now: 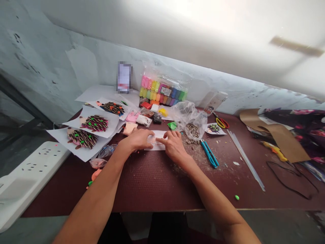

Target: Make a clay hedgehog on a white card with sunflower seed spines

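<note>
A small white sheet of paper (158,147) with faint reddish marks lies flat on the table between my hands. My left hand (138,139) rests at its left side, thumb and fingers apart around the edge. From the right, my right hand (174,145) reaches over the sheet with one finger stretched onto it, its other fingers bent; nothing shows in its grip. What lies under the fingertips is partly hidden. Just beyond are a peach clay packet (130,128), a green clay packet (172,125) and a plastic bag of sunflower seeds (193,130).
Seed-covered hedgehog pictures (95,123) are stacked left, near a white power strip (38,166). Clay packs (162,91) lean against the wall beside a phone (124,78). To the right lie a teal cutter (209,154), scissors (221,122), glue sticks (246,159) and a corded glue gun (275,151).
</note>
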`<state>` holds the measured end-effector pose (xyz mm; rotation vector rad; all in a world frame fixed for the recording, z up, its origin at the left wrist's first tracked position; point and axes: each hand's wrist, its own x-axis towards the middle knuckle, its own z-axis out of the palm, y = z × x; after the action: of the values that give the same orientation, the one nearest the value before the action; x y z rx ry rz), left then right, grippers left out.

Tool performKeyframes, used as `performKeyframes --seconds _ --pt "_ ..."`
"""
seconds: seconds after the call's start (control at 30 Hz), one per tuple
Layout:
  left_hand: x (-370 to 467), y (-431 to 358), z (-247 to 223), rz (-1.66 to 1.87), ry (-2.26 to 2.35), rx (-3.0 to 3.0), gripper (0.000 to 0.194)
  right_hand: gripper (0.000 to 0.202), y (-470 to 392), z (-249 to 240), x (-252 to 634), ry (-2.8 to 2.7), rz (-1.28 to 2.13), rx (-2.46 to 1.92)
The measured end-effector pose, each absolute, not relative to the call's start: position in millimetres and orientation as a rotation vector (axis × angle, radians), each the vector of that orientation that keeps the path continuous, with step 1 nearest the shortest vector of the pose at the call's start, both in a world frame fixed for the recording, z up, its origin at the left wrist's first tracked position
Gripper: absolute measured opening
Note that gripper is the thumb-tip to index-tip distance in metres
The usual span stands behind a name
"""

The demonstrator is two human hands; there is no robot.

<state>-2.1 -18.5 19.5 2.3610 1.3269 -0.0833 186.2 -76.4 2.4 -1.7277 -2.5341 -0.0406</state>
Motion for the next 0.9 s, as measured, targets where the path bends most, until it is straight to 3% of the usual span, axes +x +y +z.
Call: performKeyframes --seconds 0.2,0.9 --pt "-1.5 -20.7 24.4 -0.09 1.316 2.364 0.06 0.043 -72.1 9.6 190.1 -2.305 0.088 -1.814" --pt "-2.4 -21.6 21.6 -0.036 1.293 2.34 0.059 0.037 -72.1 3.6 181.7 -2.585 -0.099 -1.728"
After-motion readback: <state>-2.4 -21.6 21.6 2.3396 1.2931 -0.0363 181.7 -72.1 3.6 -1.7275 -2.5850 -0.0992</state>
